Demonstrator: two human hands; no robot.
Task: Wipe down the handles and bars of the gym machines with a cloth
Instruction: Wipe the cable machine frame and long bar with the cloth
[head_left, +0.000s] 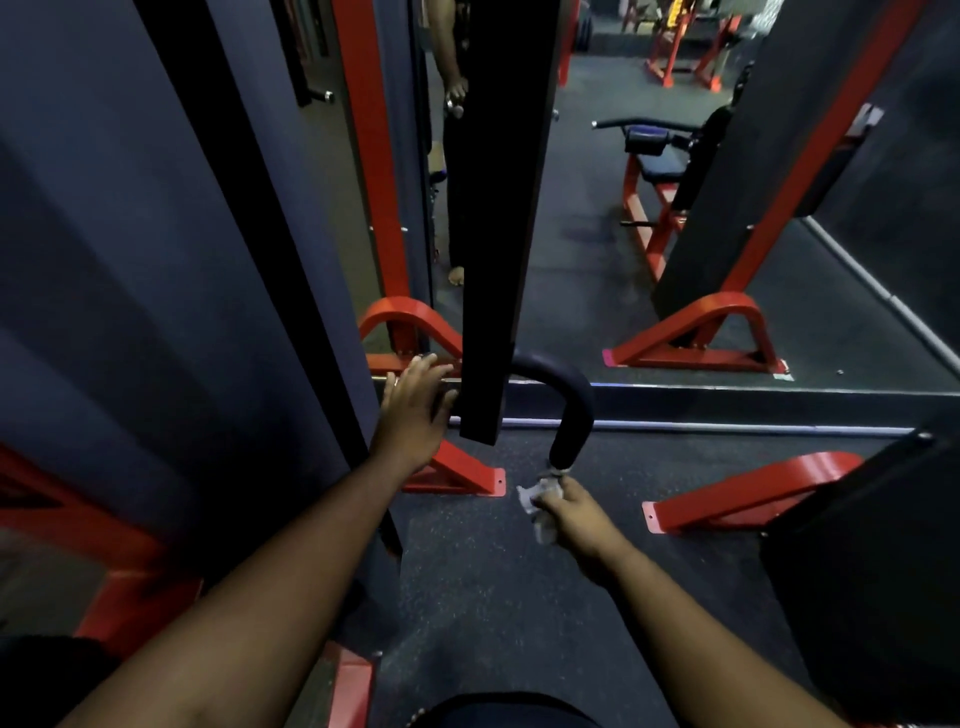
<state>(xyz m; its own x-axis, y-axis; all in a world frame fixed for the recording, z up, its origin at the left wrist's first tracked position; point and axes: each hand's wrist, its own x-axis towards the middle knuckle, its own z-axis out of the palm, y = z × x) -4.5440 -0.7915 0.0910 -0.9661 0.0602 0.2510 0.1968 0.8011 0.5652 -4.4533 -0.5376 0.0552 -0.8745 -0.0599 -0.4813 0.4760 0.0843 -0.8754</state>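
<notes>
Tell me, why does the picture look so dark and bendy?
In the head view the gym is dimly lit, so the black post and the left wall lose detail; the wide lens bends straight lines near the edges; the cloth in the right hand looks smeared, and the left hand looks a little soft.

The curved handle (566, 395) is covered in black padding, and a pale grey cloth (540, 501) is seen at its near end. The machine frame feet (696, 338) are painted red. The floor (493, 582) is dark grey with fine light speckles.
</notes>
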